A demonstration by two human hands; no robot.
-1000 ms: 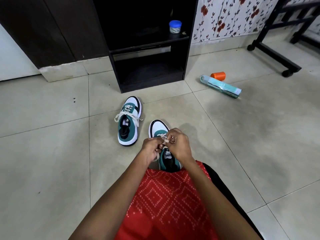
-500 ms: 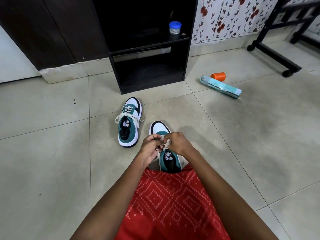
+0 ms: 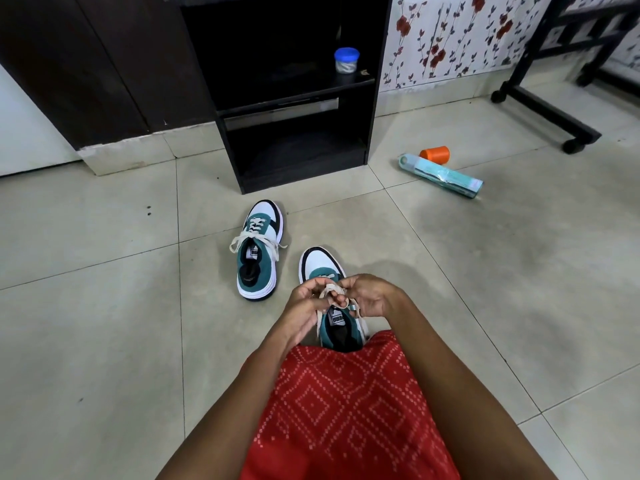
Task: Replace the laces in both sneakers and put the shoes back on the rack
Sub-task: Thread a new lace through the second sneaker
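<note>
Lace loop [image 3: 331, 292] now shows | left hand [image 3: 304, 308], right hand [image 3: 372, 299] pinch it (over sneaker [image 3: 320, 261]) | rack [image 3: 301, 180] ahead

Far sneaker [image 3: 258, 252] stands laced before the black rack [image 3: 304, 169]; near sneaker [image 3: 319, 263] has a loose cream lace [image 3: 331, 290].

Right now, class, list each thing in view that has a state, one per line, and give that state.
Near sneaker, upright on floor, under both hands.
Lace, pinched by both hands.
Left hand, pinches the lace.
Right hand, pinches the lace.
Far sneaker, laced, upright, untouched.
Rack, standing, front open.
Jar, upright on rack shelf, lid on.
Orange cup, on its side.
Teal box, lying flat.
</note>
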